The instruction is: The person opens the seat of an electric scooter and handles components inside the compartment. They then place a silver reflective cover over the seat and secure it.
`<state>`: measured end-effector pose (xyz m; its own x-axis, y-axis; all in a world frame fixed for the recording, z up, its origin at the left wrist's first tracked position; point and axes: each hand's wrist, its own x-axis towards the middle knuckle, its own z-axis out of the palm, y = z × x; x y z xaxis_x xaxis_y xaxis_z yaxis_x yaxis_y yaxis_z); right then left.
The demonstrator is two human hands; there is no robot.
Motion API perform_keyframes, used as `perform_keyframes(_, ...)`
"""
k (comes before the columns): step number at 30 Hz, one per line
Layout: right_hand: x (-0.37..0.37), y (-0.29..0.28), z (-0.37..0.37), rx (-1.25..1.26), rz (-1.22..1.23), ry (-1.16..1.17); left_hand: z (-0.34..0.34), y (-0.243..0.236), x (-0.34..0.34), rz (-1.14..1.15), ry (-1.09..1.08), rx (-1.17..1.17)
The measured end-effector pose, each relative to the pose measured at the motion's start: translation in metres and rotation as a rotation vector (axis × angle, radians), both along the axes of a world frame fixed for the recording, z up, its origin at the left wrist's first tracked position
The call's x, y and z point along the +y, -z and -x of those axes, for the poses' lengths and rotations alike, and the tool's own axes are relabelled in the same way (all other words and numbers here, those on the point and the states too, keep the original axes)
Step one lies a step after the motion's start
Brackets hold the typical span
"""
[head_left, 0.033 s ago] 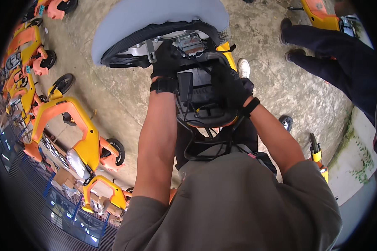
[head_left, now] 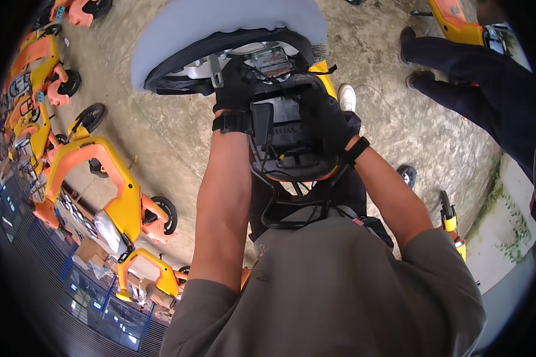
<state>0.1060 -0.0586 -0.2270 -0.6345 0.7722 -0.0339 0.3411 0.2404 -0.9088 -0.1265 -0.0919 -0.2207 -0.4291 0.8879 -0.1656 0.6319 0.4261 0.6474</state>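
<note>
A grey-topped seat (head_left: pixel 232 21) is tipped up at the top, its black underside and a slotted metal bracket (head_left: pixel 215 71) showing. Below it lies the open black compartment (head_left: pixel 289 131) of a yellow two-wheeler. My left hand (head_left: pixel 235 86), in a black glove, is beside the bracket with its fingers curled toward the seat's hinge and metal plate (head_left: pixel 272 60). My right hand (head_left: pixel 326 122), also gloved, bends its fingers over the compartment's right side near thin black cables. What either hand grips is lost in dark. A black box (head_left: pixel 262 122) with a cable lies between my wrists.
Several yellow-and-orange two-wheeler frames (head_left: pixel 125 184) stand along the left, with cardboard boxes (head_left: pixel 90 251) behind them. Another person's dark-trousered legs (head_left: pixel 458 77) are at the right, near a further yellow vehicle (head_left: pixel 455 24). The floor (head_left: pixel 393 119) is stained concrete.
</note>
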Motion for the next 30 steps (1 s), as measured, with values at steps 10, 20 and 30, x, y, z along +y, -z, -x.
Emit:
perform_keyframes(10, 0.007, -0.025, 0.002, 0.093, 0.361, 0.119, -0.017, -0.038, -0.077, -0.036, -0.448, -0.984)
perform_keyframes(20, 0.030, -0.127, 0.002, -0.085, -0.105, 0.281, -0.018, -0.107, -0.073, -0.246, -0.658, -0.935)
perform_keyframes(30, 0.036, -0.099, 0.027, -0.091, 0.042, 0.236, 0.003, -0.013, -0.048, -0.380, -0.730, -1.256)
